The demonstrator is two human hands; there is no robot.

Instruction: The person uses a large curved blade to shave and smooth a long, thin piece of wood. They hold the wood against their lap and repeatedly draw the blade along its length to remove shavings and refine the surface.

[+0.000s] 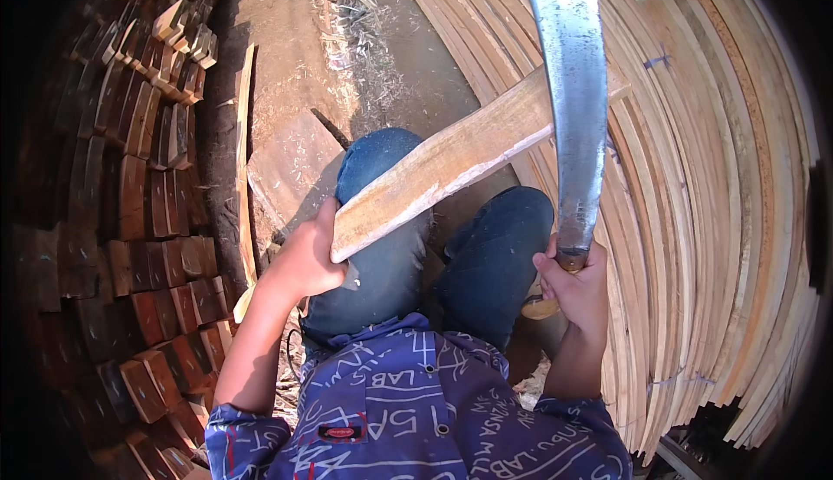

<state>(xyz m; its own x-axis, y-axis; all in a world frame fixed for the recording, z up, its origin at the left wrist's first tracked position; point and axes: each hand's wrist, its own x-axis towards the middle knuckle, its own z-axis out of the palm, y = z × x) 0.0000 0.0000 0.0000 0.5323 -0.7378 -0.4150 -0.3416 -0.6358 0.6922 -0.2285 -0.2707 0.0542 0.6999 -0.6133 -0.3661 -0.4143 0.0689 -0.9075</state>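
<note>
My left hand (305,256) is closed round the near end of a pale wooden board (451,161), which slants up to the right above my knees. My right hand (576,285) grips the handle of a machete (573,90) with a broad, curved steel blade. The blade stands nearly upright in the picture and crosses in front of the board's far part, hiding some of it. The board's far tip shows beyond the blade on the right. Whether blade and board touch, I cannot tell.
Stacked dark reddish wood blocks (156,207) fill the left side. Long pale planks (694,176) lie in a pile on the right. A flat wooden slab (295,163) and a thin strip (245,159) lie on the ground near my left knee. Wood shavings (360,12) litter the ground ahead.
</note>
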